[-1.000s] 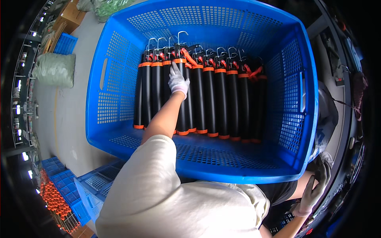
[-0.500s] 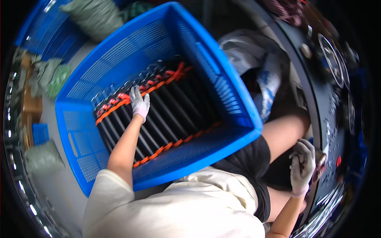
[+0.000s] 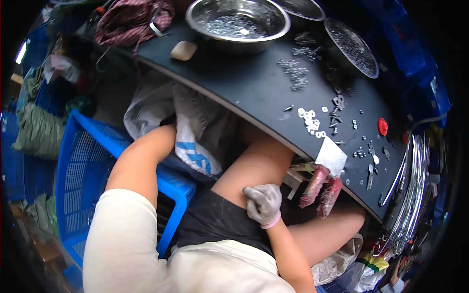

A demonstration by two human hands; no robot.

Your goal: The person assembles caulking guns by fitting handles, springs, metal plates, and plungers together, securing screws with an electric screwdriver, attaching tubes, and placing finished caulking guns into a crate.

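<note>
My right hand (image 3: 264, 204), in a light glove with a pink cuff, is closed in a fist over my thigh and black shorts. No object shows in it. My left forearm (image 3: 141, 161) reaches forward toward a white and blue woven sack (image 3: 195, 139) under the table edge. The left hand itself is hidden there. Two red-wrapped handles (image 3: 315, 186) stick out from the table edge, to the right of my right hand. Beneath my left arm stands the blue plastic crate (image 3: 80, 156), its contents mostly hidden.
The black table (image 3: 224, 83) bears a steel bowl of small metal parts (image 3: 237, 24), white washers (image 3: 308, 119), scattered screws, a red cap (image 3: 382, 127) and a maroon cloth (image 3: 132, 22). Long metal rods (image 3: 413, 180) lie at the right. A green sack (image 3: 39, 132) is at the far left.
The view has swung right toward the table. My left hand has left the black tubes in the crate and passed out of sight. My right hand's fingers have curled tighter.
</note>
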